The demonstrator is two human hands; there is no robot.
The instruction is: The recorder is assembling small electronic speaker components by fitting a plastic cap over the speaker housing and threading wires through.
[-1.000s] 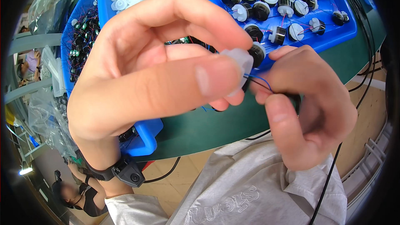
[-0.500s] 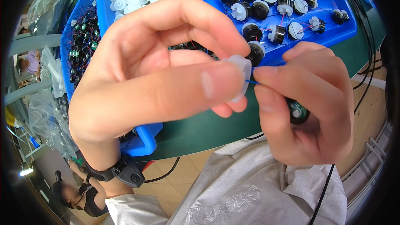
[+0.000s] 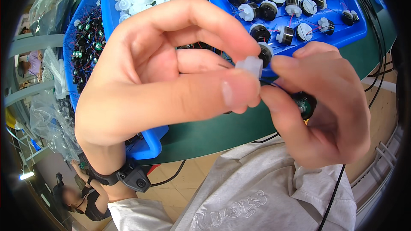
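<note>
Right now, the left hand point(image 3: 141, 90) pinches a small cloudy-white plastic cap point(image 3: 249, 67) between its thumb and fingertips, with its fingers bent into a loose ring. Behind the cap, a thin dark tip point(image 3: 223, 66) pokes out. Just beside it, the right hand point(image 3: 338, 94) is half curled, and a green and black round part point(image 3: 305, 105) sits inside its bent fingers. The tips of its thumb and pointer are a little apart, near a thin blue wire point(image 3: 278, 86); I cannot tell if they nip it.

Close behind the cap is the near edge of a blue plastic tray point(image 3: 342, 40) holding black and white round pieces point(image 3: 268, 10). Under the hands, an open strip of dark green table top point(image 3: 214, 134) leaves some room to move. A blue plastic corner point(image 3: 154, 143) stops it on the left, and a grey cloth shirt point(image 3: 239, 188) lies just past its near edge.

0.5 seconds ago, the cap showed its wide rim; now it is turned more side-on. The dark tip is new, and the 2 thumbs are closer together. The tray looks the same.
</note>
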